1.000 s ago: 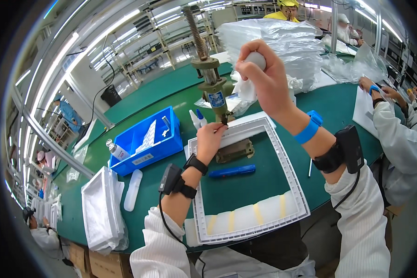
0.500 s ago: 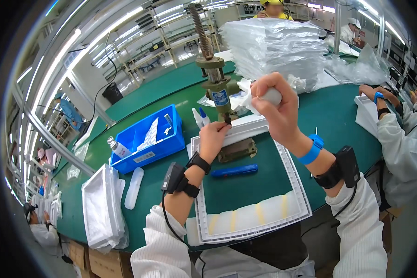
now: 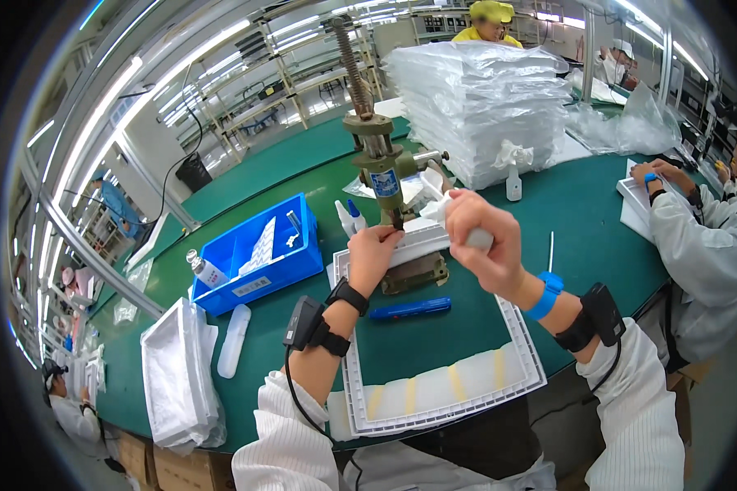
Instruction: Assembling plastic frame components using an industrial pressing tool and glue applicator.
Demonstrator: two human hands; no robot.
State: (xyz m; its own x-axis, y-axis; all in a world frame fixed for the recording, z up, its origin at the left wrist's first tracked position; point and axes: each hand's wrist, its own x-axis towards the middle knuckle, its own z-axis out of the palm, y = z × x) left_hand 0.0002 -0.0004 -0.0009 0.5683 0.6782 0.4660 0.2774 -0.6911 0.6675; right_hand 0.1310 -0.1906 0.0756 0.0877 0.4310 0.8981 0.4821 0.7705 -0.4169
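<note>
A green hand press (image 3: 385,182) with a tall spring on top stands over the far side of a white rectangular frame (image 3: 512,323). My left hand (image 3: 373,255) is at the frame's far edge, thumb and fingertips pinched just under the press tip. Whatever lies between them is too small to make out. My right hand (image 3: 487,239) is closed around a pale rounded handle (image 3: 479,239) with white wrapping, right of the press. Inside the frame's opening lie a blue marker (image 3: 409,308) and the metal press base (image 3: 415,274). White padding (image 3: 438,385) with yellow strips lies along its near side.
Left stand a blue divided bin (image 3: 258,286) with a bottle inside, a white oblong piece (image 3: 234,342) and a stack of plastic-wrapped white frames (image 3: 176,376). Behind are a tall bagged stack (image 3: 483,114) and a small bottle (image 3: 513,182). A co-worker (image 3: 704,221) sits at right.
My right hand has come down with the handle, slightly left and nearer. My left hand keeps its pinch under the press tip. The whole view has shifted a little.
</note>
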